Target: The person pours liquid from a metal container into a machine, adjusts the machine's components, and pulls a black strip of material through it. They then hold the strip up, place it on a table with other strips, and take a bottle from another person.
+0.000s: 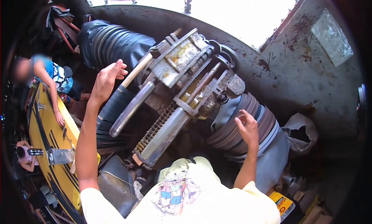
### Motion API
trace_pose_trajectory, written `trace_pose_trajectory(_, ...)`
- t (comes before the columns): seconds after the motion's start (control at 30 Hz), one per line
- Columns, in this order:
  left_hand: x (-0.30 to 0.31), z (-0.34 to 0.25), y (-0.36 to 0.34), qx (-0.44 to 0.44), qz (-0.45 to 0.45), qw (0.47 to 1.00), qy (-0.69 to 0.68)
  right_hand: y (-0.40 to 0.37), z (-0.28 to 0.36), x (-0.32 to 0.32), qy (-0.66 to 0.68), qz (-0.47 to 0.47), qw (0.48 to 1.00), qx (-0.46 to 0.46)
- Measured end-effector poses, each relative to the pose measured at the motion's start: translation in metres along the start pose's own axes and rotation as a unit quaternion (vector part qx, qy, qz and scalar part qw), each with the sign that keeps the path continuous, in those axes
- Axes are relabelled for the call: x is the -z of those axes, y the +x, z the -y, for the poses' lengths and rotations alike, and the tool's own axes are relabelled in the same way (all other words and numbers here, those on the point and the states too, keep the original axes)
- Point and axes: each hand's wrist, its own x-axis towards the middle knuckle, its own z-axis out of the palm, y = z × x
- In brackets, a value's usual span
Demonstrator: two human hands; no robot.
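My left hand (109, 78) is raised on the left, fingers stretched out and holding nothing. Close beside it run a pale wooden handle (137, 70) and a bare metal bar (131, 109). Over on the right, my right hand (248, 128) hovers with loosely bent fingers apart, in front of a roll of brown and grey bands (257, 111). Between my hands stands a worn metal machine (180, 59) with a spring-like toothed row (157, 125) along its lower arm. A bundle of black strips (112, 119) hangs below my left hand.
A large black wrapped roll (116, 42) stands behind the machine. At the left, a person (52, 76) leans on a yellow table (52, 127) bearing black strips and a clear container (61, 156). Another person (26, 156) sits farther off. A yellow box (281, 202) lies at lower right.
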Motion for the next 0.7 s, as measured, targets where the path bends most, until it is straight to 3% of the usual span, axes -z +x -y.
trace_pose_trajectory(0.07, -0.021, 0.006, 0.033, 0.033, 0.021, 0.999, -0.014, 0.031, -0.011, 0.002, 0.035, -0.087, 0.995, 0.045)
trace_pose_trajectory(0.17, -0.052, 0.011, 0.072, 0.190, 0.103, 0.976, -0.017, 0.081, -0.032, -0.004, 0.053, -0.131, 0.988, 0.061)
trace_pose_trajectory(0.2, -0.063, 0.010, 0.082, 0.193, 0.105, 0.976, -0.010, 0.096, -0.037, -0.008, 0.049, -0.158, 0.984, 0.072)
trace_pose_trajectory(0.3, -0.081, 0.021, 0.108, 0.311, 0.131, 0.934, 0.114, 0.136, -0.051, -0.027, 0.102, -0.220, 0.968, 0.065)
trace_pose_trajectory(0.47, -0.106, -0.002, 0.106, 0.346, 0.162, 0.923, 0.039, 0.177, -0.052, -0.055, 0.192, -0.285, 0.939, 0.033)
trace_pose_trajectory(0.7, -0.104, 0.015, 0.109, 0.413, 0.143, 0.896, -0.077, 0.189, -0.054, -0.066, 0.195, -0.281, 0.939, 0.030)
